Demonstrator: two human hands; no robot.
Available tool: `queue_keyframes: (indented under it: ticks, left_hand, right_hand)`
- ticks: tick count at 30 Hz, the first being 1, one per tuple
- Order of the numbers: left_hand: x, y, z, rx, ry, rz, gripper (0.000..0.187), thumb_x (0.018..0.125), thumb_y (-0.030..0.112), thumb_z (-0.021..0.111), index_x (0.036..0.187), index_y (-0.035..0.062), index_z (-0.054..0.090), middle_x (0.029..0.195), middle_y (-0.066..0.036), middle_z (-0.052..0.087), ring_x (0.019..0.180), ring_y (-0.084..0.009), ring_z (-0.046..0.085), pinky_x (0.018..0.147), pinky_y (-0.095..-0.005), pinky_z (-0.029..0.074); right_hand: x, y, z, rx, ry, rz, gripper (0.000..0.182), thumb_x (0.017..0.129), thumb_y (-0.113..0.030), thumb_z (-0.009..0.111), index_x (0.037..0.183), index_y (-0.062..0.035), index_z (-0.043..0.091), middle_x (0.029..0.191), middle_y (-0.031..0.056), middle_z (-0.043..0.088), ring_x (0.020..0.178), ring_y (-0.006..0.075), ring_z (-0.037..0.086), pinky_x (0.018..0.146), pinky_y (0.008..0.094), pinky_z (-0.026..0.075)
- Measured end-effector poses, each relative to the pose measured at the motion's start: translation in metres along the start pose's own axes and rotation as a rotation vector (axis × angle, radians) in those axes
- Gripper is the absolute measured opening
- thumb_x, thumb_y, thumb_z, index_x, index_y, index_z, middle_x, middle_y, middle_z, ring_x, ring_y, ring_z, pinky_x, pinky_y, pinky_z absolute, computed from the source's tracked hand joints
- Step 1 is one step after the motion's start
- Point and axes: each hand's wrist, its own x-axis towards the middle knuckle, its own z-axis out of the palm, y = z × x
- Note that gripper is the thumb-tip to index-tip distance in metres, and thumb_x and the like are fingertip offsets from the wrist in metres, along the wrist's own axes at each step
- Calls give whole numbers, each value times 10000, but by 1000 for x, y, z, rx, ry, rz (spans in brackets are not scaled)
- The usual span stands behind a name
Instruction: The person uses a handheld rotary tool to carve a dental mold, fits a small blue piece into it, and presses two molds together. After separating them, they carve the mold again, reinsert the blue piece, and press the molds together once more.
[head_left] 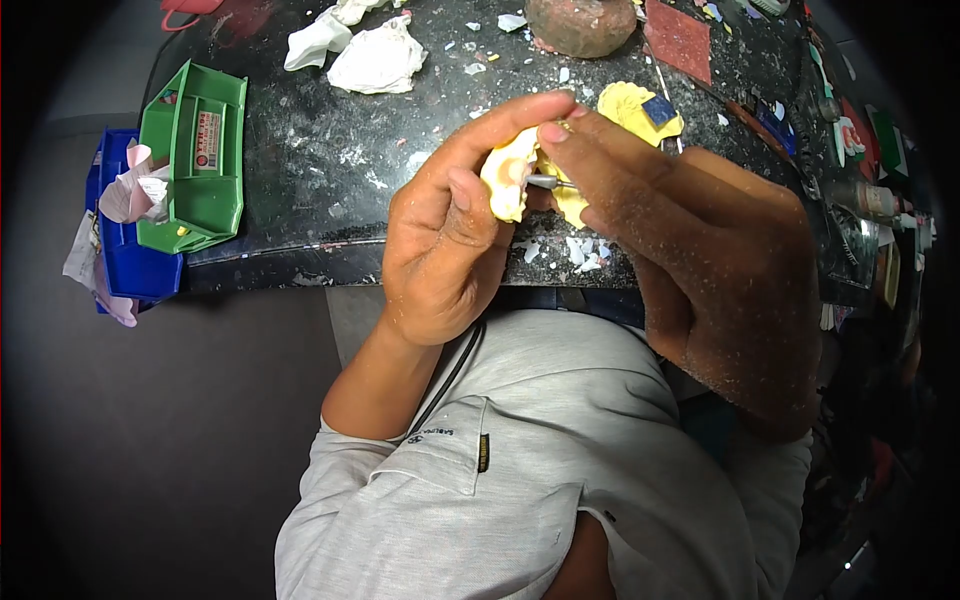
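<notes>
A yellow dental plaster cast (pixel 507 172) is gripped in my left hand (pixel 440 235), thumb on the near face and index finger stretched over its top edge. My right hand (pixel 705 235) is closed around a rotary handpiece (pixel 543 181), of which only the slim metal tip shows. That tip lies right at the cast's inner side, and my right fingertips overlap the cast's upper edge. Pale dust speckles my right hand. Just beyond it on the bench lies another yellow plaster cast (pixel 625 108) with a dark blue square (pixel 659 110) on it.
Green (pixel 228 205) and blue (pixel 150 283) plastic trays stand at the bench's left edge, with crumpled paper (pixel 128 195). White crumpled cloth (pixel 378 60), a round brownish block (pixel 580 28) and a red sheet (pixel 678 40) lie farther back. Plaster chips (pixel 585 252) litter the front edge; tools crowd the right.
</notes>
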Motion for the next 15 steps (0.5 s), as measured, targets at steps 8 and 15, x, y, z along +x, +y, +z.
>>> queue_keyframes:
  ticks: [8,15]
  left_hand:
    - [0,2,0,-5,-6,-13,662,1112,430,412,1471,-125,432,1468,-223,529,1351,-262,538,1121,-399,449]
    - [0,1,0,-15,2,-13,661,1113,429,408,1467,-129,436,1470,-229,529,1367,-265,524,1157,-398,403]
  right_hand:
    - [0,-3,-1,0,-15,20,453,823,48,706,1260,-71,708,1220,106,740,725,251,698,615,348,555]
    - [-1,-2,-2,-2,-31,11,458,824,47,701,1266,-72,706,1215,108,740,730,259,699,624,353,557]
